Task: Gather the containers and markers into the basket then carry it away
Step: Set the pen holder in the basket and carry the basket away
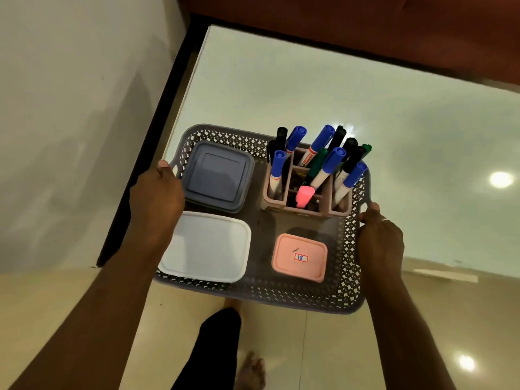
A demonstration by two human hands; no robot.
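I hold a grey lattice basket [284,295] by its two side handles, partly over the glass table's near edge. My left hand [157,201] grips the left handle and my right hand [380,237] grips the right one. Inside lie a grey-blue lidded container [216,177], a white lidded container [208,246] and a small pink container [299,257] with a label. A pink divided holder [298,205] at the back right stands full of several blue, black and green markers [329,161] and a pink highlighter [304,195].
The frosted glass table [309,88] with a dark frame stretches ahead and to the right. A white wall [70,108] stands to the left and a red-brown sofa [365,21] behind the table. My leg and bare foot [250,370] are on the beige tiled floor below.
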